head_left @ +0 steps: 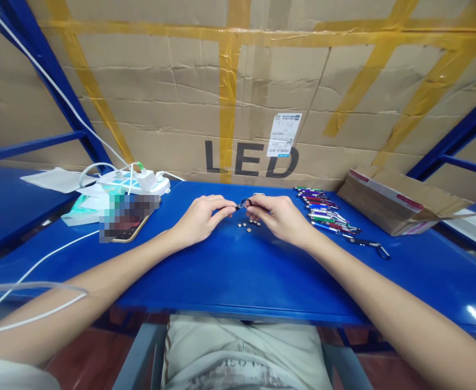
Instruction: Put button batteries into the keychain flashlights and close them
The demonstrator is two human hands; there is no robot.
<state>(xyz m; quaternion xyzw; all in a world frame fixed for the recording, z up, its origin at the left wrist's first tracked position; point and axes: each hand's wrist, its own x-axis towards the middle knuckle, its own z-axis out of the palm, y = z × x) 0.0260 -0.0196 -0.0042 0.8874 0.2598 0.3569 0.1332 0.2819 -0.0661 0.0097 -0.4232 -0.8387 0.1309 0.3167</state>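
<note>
My left hand (203,216) pinches one end of a small black keychain piece (239,207) between thumb and fingertips. My right hand (278,216) grips the curved black carabiner clip (246,202) at its other end, and the fingers cover much of it. Both hands meet just above the blue table (238,271). Beneath the fingertips lie several small silver button cells (249,229). To the right of my right hand is a row of slim coloured metal keychain flashlights (321,208) with clips. A black one (363,242) lies at the near end of that row.
An open cardboard box (400,200) stands at the right. On the left are a white power strip (140,181) with cables, a phone (134,227) and a turquoise-and-white packet (85,208). A large taped carton (254,97) marked LED walls off the back. A white cable (43,254) crosses my left arm.
</note>
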